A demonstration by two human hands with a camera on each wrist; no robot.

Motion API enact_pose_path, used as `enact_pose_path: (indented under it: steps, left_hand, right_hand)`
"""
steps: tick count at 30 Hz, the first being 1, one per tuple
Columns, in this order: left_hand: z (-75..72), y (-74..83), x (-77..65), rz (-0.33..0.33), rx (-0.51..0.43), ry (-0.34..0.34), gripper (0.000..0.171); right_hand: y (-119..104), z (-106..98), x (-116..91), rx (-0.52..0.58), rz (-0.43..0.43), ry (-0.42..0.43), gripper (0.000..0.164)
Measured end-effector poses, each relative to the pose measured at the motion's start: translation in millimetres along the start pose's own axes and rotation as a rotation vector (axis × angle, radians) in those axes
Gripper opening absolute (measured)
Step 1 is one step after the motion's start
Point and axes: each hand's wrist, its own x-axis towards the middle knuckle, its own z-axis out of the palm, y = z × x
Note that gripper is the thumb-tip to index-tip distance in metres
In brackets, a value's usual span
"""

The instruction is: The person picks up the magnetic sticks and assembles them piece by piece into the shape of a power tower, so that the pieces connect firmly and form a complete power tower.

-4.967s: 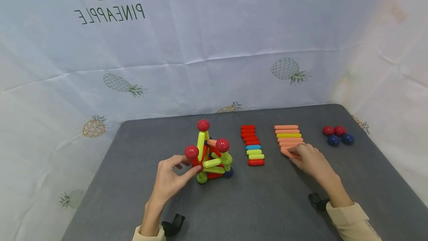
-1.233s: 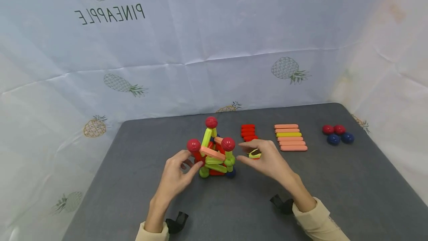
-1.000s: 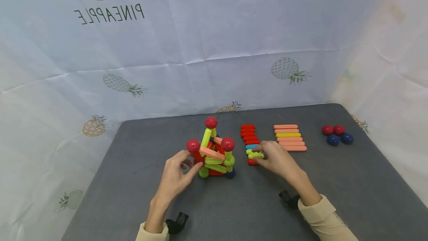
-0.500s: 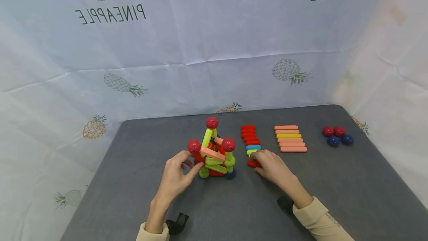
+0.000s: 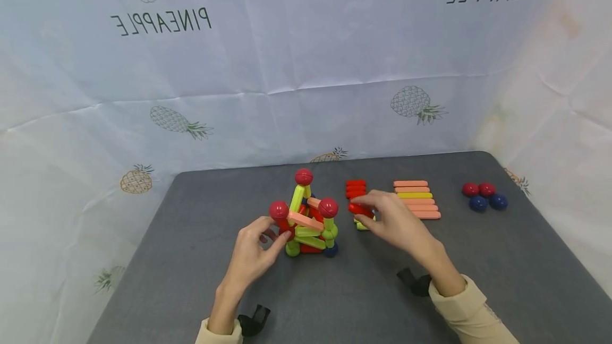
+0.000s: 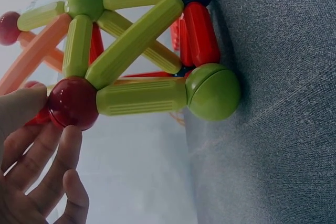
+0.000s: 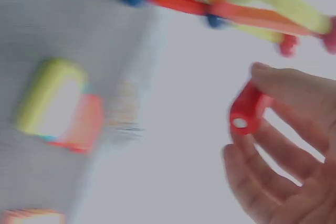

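Observation:
A frame of magnetic rods and balls (image 5: 308,232) stands on the grey table, with red balls at its three top corners. My left hand (image 5: 255,248) holds it at the left corner. In the left wrist view, thumb and fingers touch the dark red ball (image 6: 73,103) joining the rods there. To the right of the frame, my right hand (image 5: 401,224) pinches a short red rod (image 5: 359,209) between thumb and fingers. The right wrist view shows that red rod (image 7: 248,109) raised, with its pale round end visible. A pink rod (image 5: 306,221) spans the frame's two front red-topped corners.
Short rods (image 5: 356,189), mostly red, lie in a column behind and under my right hand, partly hidden. Further right is a row of longer pink rods (image 5: 421,208) with a yellow rod (image 5: 414,195) among them. Red balls (image 5: 470,189) and blue balls (image 5: 478,204) sit at the far right.
Over five seconds, a pink rod has gone from its row onto the frame. Since half a second ago, my right hand has lifted the red rod from the column's near end. My left hand stays put.

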Motion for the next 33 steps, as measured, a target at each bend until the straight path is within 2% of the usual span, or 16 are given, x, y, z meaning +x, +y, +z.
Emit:
enact_pose_path:
  steps: [3, 5, 7, 9, 11, 13, 18, 26, 33]
  left_hand:
    - [0.1, 0.1, -0.3, -0.002, 0.001, 0.0, 0.027]
    - [-0.4, -0.2, -0.8, -0.004, 0.0, 0.001, 0.027]
    - [-0.7, -0.5, -1.1, -0.004, -0.003, 0.0, 0.028]
    - [-0.8, -0.8, -1.4, 0.002, -0.004, -0.002, 0.029]
    - [-0.8, -1.0, -1.6, 0.011, -0.008, -0.006, 0.03]
    - [-0.7, -1.1, -1.7, 0.021, -0.01, -0.01, 0.03]
    - [-1.5, -0.7, -2.2, 0.029, -0.017, -0.01, 0.03]
    - [-0.7, -0.5, -0.6, 0.017, -0.017, -0.003, 0.03]
    - [1.1, 0.3, -0.8, 0.014, -0.011, -0.001, 0.029]
  right_hand:
    - [-20.9, -15.9, 9.1, 0.064, -0.115, 0.179, 0.033]
    - [-36.7, -21.6, 16.0, 0.139, -0.209, 0.251, 0.036]
    - [-50.6, -23.2, 23.5, 0.208, -0.306, 0.265, 0.039]
    - [-62.1, -22.1, 30.4, 0.262, -0.385, 0.233, 0.04]
    - [-70.0, -18.8, 35.4, 0.278, -0.425, 0.184, 0.038]
    - [-75.2, -14.7, 37.7, 0.26, -0.426, 0.131, 0.035]
    - [-76.9, -3.7, 38.7, 0.158, -0.362, 0.036, 0.029]
    - [-75.3, 5.9, 41.7, 0.061, -0.311, 0.061, 0.026]
    - [-80.2, 11.5, 45.5, -0.079, -0.273, 0.05, 0.023]
